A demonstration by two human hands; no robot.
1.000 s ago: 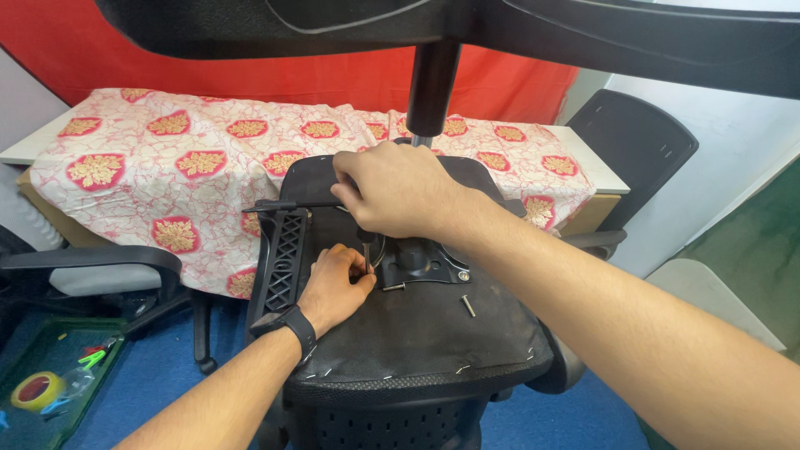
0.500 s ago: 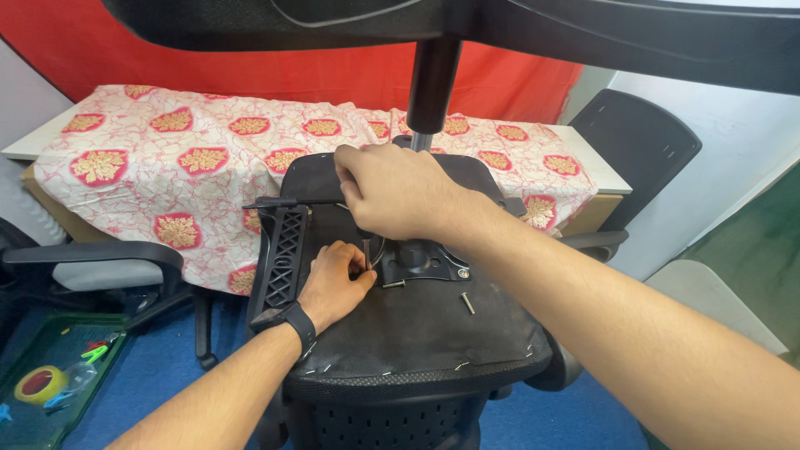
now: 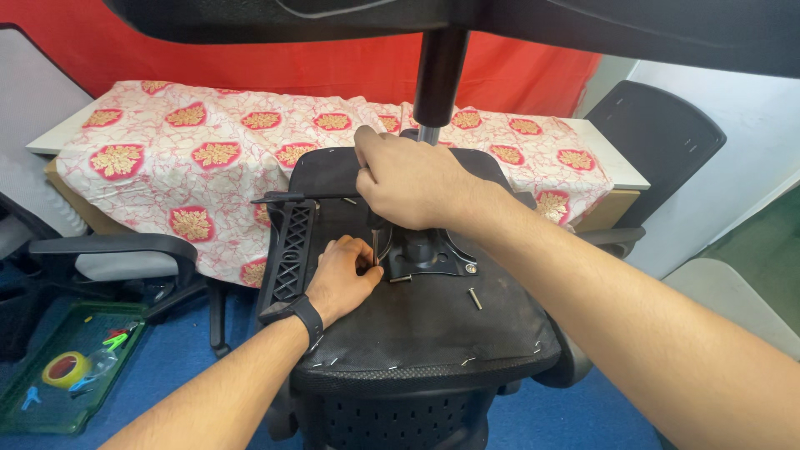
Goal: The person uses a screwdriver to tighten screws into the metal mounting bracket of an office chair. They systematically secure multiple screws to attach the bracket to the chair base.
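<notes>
An upturned black office chair seat (image 3: 433, 333) lies in front of me, its underside up, with a black metal mounting plate (image 3: 433, 252) and a gas-lift column (image 3: 437, 75) rising from it. My right hand (image 3: 412, 179) is shut on a thin metal tool whose shaft (image 3: 375, 244) points down at the plate's left edge. My left hand (image 3: 343, 275), a black watch on its wrist, rests on the seat and pinches at the spot where the tool meets the plate. Two loose bolts (image 3: 475, 297) lie on the seat near the plate.
A black plastic armrest bracket (image 3: 290, 250) runs along the seat's left side. Behind stands a table under a red-and-white floral cloth (image 3: 208, 158). Another chair's armrest (image 3: 108, 247) is at the left, a green tray (image 3: 67, 367) with tape on the blue floor, and a black chair back (image 3: 658, 142) at the right.
Both hands stay at the plate with only slight shifts; the view has drifted a little.
</notes>
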